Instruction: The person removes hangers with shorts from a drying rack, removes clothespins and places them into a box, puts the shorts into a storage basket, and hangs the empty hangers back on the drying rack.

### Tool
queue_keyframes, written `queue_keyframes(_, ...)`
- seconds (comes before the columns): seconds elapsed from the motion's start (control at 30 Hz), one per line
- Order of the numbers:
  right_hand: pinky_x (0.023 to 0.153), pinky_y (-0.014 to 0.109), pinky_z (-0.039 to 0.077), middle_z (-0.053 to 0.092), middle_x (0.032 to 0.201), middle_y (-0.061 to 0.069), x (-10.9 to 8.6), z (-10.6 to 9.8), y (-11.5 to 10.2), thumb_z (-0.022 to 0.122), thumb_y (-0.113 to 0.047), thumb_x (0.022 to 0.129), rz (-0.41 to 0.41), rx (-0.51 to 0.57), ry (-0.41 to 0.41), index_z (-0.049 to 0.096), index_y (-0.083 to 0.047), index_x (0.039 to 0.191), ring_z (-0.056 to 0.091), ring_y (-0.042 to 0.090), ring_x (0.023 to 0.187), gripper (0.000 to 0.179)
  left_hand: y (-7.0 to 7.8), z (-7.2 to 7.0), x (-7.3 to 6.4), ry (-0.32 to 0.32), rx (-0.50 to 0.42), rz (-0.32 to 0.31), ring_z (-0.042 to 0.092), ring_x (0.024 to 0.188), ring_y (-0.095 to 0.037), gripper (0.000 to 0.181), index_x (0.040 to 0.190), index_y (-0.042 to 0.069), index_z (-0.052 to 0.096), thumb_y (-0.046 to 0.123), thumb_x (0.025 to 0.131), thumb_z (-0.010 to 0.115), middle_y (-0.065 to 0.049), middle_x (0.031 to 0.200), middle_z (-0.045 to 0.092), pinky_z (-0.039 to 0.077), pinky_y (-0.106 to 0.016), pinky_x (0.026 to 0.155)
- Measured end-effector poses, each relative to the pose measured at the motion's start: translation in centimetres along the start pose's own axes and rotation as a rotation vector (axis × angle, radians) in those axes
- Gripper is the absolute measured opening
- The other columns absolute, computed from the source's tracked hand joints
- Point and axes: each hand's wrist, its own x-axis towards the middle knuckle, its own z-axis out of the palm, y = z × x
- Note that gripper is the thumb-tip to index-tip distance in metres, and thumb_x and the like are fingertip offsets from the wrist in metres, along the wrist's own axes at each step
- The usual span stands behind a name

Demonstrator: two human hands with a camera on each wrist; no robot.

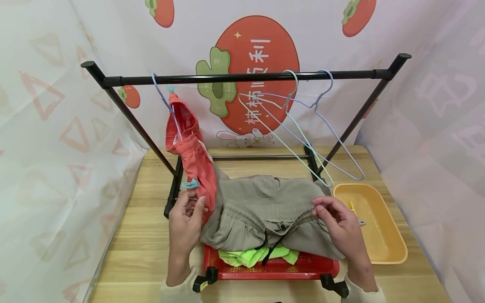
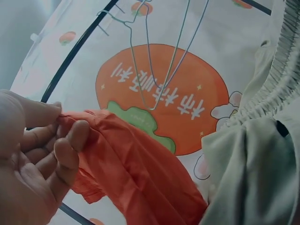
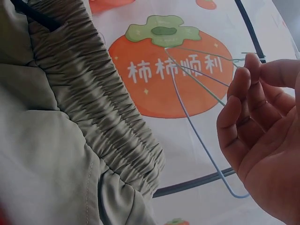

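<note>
Red shorts (image 1: pixel 198 162) with an elastic waist hang from a blue hanger (image 1: pixel 163 99) at the rack's left, with a teal clip (image 1: pixel 191 184) on them. My left hand (image 1: pixel 186 223) pinches the shorts' fabric between thumb and fingertips, as the left wrist view shows. Grey trousers (image 1: pixel 242 198) with a gathered waistband and black drawstring lie in the middle, over a red basket (image 1: pixel 270 275). My right hand (image 1: pixel 341 223) hovers by the right end of that waistband. In the right wrist view its thumb meets a fingertip, its other fingers are loosely curled and it holds nothing visible.
A black rack (image 1: pixel 242 78) spans the table (image 1: pixel 129 244). A green hanger (image 1: pixel 293 90) and a lilac hanger (image 1: pixel 327 88) hang on its right side. Bright green cloth (image 1: pixel 246 257) shows in the basket. A yellow tray (image 1: pixel 382 235) with small clips stands at right.
</note>
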Motion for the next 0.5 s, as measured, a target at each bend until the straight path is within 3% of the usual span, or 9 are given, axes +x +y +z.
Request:
queue_keyframes(0.23,0.074,0.021,0.055,0.064,0.090,0.008,-0.02,0.09,0.09,0.055,0.016,0.098,0.023,-0.025,-0.029,0.066,0.003,0.107,0.062,0.015,0.083,0.019,-0.70,0.30,-0.15,0.005,-0.179,0.054,0.067,0.070,-0.018,0.015,0.113,-0.016,0.058,-0.016,0.098,0.057,-0.020,0.095,0.060,0.058,-0.025,0.065)
queue_keyframes(0.5,0.071,0.021,0.055,0.064,0.087,0.008,0.00,0.29,0.25,0.056,0.015,0.098,0.027,-0.038,-0.035,0.065,0.001,0.109,0.062,0.016,0.080,0.020,-0.83,0.73,-0.19,0.050,-0.282,0.155,0.069,0.081,-0.017,0.017,0.112,-0.019,0.059,-0.021,0.095,0.055,-0.021,0.101,0.061,0.058,-0.024,0.075)
